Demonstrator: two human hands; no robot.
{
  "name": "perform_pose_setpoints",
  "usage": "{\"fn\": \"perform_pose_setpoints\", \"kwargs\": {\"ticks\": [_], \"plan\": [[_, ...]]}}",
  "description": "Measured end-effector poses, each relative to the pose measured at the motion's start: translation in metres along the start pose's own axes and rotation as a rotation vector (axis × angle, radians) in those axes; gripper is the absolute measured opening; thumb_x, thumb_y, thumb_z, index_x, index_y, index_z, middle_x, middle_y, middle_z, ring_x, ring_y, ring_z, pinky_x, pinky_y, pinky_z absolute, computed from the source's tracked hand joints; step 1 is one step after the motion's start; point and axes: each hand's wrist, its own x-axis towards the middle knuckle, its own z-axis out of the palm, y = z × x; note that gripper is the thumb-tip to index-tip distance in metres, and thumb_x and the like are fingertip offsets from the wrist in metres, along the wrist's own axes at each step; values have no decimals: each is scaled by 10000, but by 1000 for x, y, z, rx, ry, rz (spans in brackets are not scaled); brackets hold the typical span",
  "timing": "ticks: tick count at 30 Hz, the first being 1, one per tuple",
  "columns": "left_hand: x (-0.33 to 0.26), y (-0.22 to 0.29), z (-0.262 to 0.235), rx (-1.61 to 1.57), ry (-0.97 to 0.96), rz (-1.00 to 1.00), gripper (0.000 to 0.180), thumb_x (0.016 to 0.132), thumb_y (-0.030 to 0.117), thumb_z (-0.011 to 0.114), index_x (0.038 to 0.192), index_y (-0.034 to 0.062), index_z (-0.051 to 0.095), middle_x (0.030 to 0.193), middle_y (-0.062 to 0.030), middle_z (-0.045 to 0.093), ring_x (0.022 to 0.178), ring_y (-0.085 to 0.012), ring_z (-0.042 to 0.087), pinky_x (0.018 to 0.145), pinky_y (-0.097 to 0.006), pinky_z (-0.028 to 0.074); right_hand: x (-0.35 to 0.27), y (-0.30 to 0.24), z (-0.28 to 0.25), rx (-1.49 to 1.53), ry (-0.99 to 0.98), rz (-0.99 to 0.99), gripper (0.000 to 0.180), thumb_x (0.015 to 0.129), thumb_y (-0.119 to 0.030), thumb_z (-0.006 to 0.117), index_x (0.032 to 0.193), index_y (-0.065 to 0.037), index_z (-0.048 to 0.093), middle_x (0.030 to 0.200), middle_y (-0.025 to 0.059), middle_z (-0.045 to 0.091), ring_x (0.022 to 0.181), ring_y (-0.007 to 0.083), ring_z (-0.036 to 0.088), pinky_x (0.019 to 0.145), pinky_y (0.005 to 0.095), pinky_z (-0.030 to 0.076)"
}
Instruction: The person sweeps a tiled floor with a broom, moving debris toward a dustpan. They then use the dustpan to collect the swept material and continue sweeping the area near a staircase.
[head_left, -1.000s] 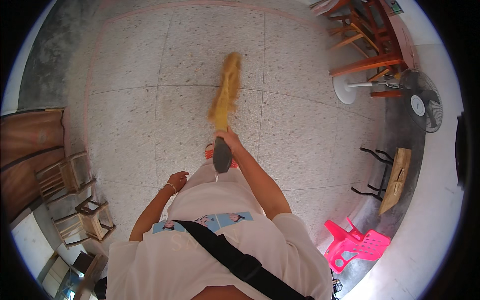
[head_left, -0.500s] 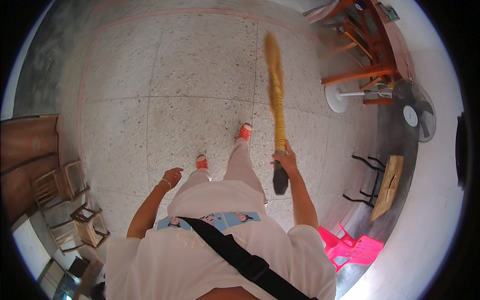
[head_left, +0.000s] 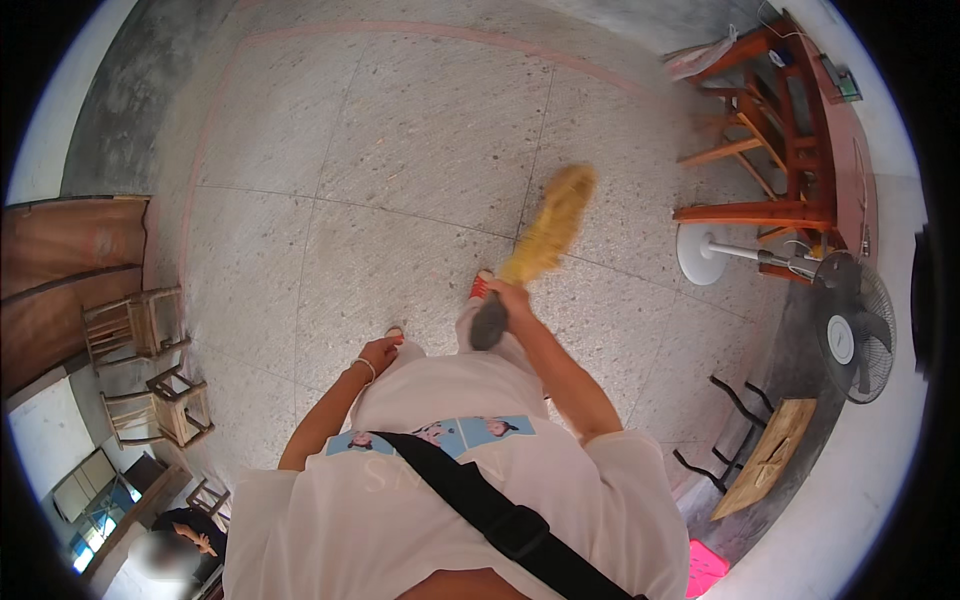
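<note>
Right hand [head_left: 510, 298] gripping broom [head_left: 548, 228] handle, bristles out toward 1 o'clock on floor [head_left: 400, 150]; left hand [head_left: 380, 352] loosely curled, empty.

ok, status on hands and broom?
Right hand gripping yellow broom at its dark handle end, bristles out over the floor. Left hand empty, at the side. Standing fan and wooden table off to the right, clear of the broom.
</note>
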Motion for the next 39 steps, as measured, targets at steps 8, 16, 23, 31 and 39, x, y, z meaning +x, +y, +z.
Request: {"fn": "perform_pose_setpoints", "kwargs": {"ticks": [8, 16, 23, 31, 39], "plan": [[55, 102, -17, -49, 75, 106, 266, 784, 68, 546, 1048, 68, 576, 905, -125, 628, 820, -206, 607, 760, -293, 488, 39, -125, 8, 99, -522, 36, 508, 673, -106, 649, 1123, -83, 414, 717, 103, 519, 550, 188, 533, 462, 329, 469], [126, 173, -40, 19, 22, 223, 248, 793, 70, 534, 1036, 44, 580, 946, -123, 619, 844, -202, 600, 786, -288, 480, 3, -190, -107, -46, -272, -137, 643, 728, -57, 585, 1306, -180, 332, 684, 92, 521, 491, 178, 527, 431, 324, 477], [212, 215, -66, 143, -93, 291, 254, 783, 78, 524, 1030, 64, 585, 943, -136, 616, 838, -233, 600, 770, -313, 479, 39, -225, -180, -75, 124, -200, 654, 671, -30, 636, 1255, -62, 343, 669, 91, 531, 449, 199, 524, 407, 335, 469], [279, 245, -130, 191, -99, 311, 261, 777, 99, 526, 1029, 73, 587, 911, -151, 622, 814, -250, 604, 763, -318, 482, 166, -275, -133, -278, 207, -128, 369, 607, -138, 669, 916, -7, 516, 692, 65, 557, 580, 159, 523, 509, 324, 442], [326, 271, -175, 246, -109, 225, 251, 760, 78, 524, 998, 75, 605, 858, -128, 629, 760, -215, 601, 720, -295, 483, 189, -337, 22, -179, -197, -182, 645, 612, -160, 679, 1203, -69, 434, 800, 83, 561, 674, 168, 537, 563, 333, 467]]}}
